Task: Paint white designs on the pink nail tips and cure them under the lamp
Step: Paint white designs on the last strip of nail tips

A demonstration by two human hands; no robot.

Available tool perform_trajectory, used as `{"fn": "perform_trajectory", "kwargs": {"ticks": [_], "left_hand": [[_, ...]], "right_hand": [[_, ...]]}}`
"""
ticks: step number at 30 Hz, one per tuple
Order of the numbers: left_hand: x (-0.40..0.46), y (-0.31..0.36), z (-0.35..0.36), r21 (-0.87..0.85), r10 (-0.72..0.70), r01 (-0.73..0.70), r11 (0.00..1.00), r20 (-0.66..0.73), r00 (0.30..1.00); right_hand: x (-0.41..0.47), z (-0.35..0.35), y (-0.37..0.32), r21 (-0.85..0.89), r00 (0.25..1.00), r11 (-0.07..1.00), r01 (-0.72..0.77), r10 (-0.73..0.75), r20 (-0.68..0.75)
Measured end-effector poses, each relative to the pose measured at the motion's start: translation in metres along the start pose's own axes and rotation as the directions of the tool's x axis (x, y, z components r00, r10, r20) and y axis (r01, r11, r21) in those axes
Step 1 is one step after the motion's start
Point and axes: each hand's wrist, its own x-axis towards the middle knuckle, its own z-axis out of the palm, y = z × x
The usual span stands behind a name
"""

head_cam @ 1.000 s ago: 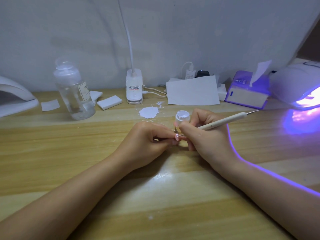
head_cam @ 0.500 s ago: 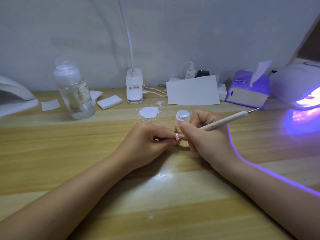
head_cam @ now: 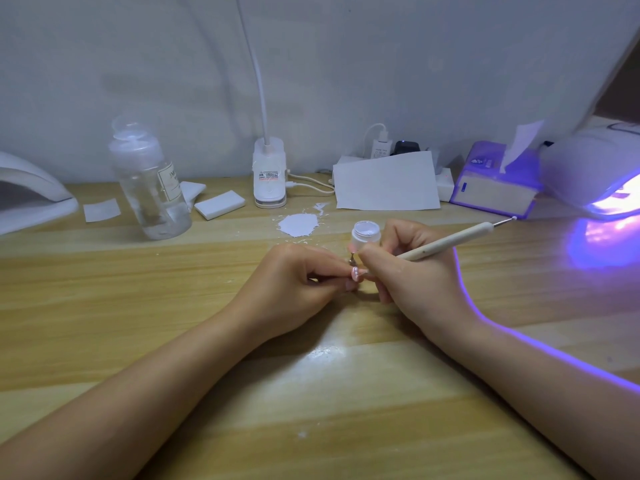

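Observation:
My left hand (head_cam: 298,289) pinches a small pink nail tip (head_cam: 356,274) with white dots on it, low over the wooden table (head_cam: 173,306). My right hand (head_cam: 412,278) grips a cream dotting pen (head_cam: 450,242); its working end is hidden behind my fingers at the tip. A second pink tip on a small stand (head_cam: 352,254) shows just behind. An open white paint jar (head_cam: 366,233) stands right behind my hands. The curing lamp (head_cam: 602,178) glows violet at the far right.
A white spill patch (head_cam: 298,224) lies behind the jar. A clear bottle (head_cam: 150,181), white pads (head_cam: 219,204), a clip lamp base (head_cam: 269,178), a paper sheet (head_cam: 386,183) and a purple tissue box (head_cam: 495,188) line the back. Another white lamp (head_cam: 31,199) sits far left.

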Motion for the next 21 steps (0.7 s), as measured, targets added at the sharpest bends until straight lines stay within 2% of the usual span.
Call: {"fn": "perform_trajectory", "kwargs": {"ticks": [21], "left_hand": [[0.0, -0.0008, 0.0002, 0.008, 0.007, -0.007, 1.0, -0.004, 1.0]], "right_hand": [[-0.0009, 0.0005, -0.0018, -0.022, 1.0, 1.0, 0.003, -0.003, 0.004]]}}
